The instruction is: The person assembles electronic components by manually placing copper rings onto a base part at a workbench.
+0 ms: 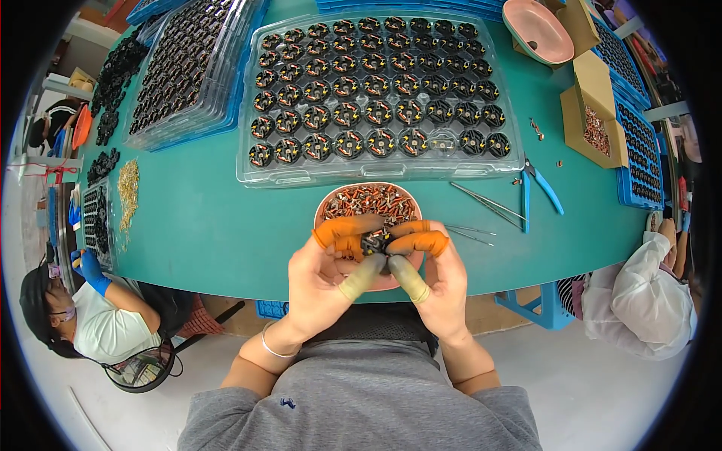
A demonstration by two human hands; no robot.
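Between my two hands I hold a round black part (374,242) with small yellow bits on it, above a pink bowl (319,216). My left hand (331,259) wears orange and pale yellow finger covers, its fingers closed on the part's left side. From the other side, my right hand (426,259), with similar covers, pinches the part. Small copper-coloured components (368,199) fill the bowl. Behind it lies a clear plastic tray (301,178) with rows of similar round black parts; one pocket (444,143) in its front row holds none. My fingers hide much of the held part.
Tweezers (489,204) and blue-handled pliers (529,197) lie right of the bowl. A cardboard box (575,124) of components and a pink basin (538,34) stand farther right. Stacked trays (180,124) are at left. A co-worker with a blue glove (94,272) sits left, another person (647,297) right.
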